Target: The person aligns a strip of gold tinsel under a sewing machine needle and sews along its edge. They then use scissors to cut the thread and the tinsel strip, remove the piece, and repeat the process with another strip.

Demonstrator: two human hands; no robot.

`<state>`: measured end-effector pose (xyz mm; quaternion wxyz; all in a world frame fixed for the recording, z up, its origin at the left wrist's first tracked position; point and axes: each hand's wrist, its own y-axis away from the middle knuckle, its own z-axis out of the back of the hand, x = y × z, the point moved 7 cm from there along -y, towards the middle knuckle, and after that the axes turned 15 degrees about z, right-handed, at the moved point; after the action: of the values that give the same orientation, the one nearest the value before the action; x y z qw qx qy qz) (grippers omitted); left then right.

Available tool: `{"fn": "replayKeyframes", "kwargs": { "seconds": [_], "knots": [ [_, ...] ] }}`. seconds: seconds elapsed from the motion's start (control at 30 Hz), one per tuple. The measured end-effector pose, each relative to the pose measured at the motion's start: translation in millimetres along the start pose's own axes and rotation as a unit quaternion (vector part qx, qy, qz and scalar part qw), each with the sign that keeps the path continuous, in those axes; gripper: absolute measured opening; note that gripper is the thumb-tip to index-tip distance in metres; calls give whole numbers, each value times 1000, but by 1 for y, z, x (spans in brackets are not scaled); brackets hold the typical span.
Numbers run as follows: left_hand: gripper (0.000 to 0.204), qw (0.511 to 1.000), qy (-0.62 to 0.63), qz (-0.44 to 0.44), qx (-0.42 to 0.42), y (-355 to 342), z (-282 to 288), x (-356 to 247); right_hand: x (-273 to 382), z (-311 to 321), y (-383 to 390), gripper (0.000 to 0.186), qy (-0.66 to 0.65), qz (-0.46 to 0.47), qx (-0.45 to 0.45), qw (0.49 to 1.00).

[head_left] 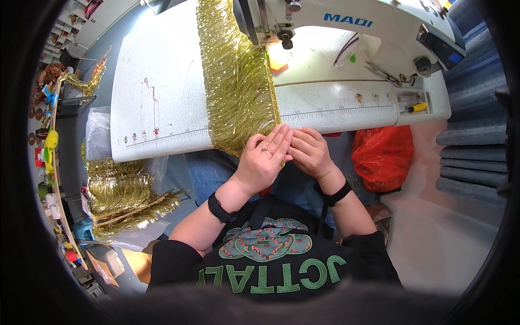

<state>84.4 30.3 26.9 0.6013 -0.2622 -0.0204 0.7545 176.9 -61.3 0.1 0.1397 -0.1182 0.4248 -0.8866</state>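
Note:
A band of gold tinsel fringe (pixel 235 81) runs down the white sewing table and over its front edge. Its bound right-hand edge passes beneath the needle area of a white sewing machine (pixel 319 16). At the table's front edge, my left hand (pixel 265 157) and my right hand (pixel 309 151) meet on that bound edge. My left fingers lie over the strip, pressed together, a ring on one of them. The right fingers are bent and closed around the same edge, touching the left ones; their tips are partly hidden.
More gold fringe (pixel 122 189) is heaped on plastic at the lower left. Scissors (pixel 384 73) lie on the table by the machine, near a small tray (pixel 414 103) with a yellow-handled tool. A red plastic bag (pixel 382 157) stands below the table's right side, beside grey-blue curtains (pixel 471 135).

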Motion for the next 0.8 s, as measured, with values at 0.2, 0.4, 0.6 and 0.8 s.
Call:
{"fn": "replayKeyframes", "kwargs": {
  "seconds": [0.2,0.4,0.6,0.8],
  "knots": [
    [53,1000,-11,5,-6,-2,-1,1,0,0,0,24,0,0,-2,1000],
    [54,1000,-18,6,-3,-6,-2,3,-1,0,-1,24,9,0,-1,1000],
    [53,999,-35,0,-9,-14,-4,7,-7,2,-8,20,12,-5,-3,1000],
    [52,999,3,17,-42,-27,-4,21,-19,6,-30,15,5,-15,12,1000]
  ]
}}
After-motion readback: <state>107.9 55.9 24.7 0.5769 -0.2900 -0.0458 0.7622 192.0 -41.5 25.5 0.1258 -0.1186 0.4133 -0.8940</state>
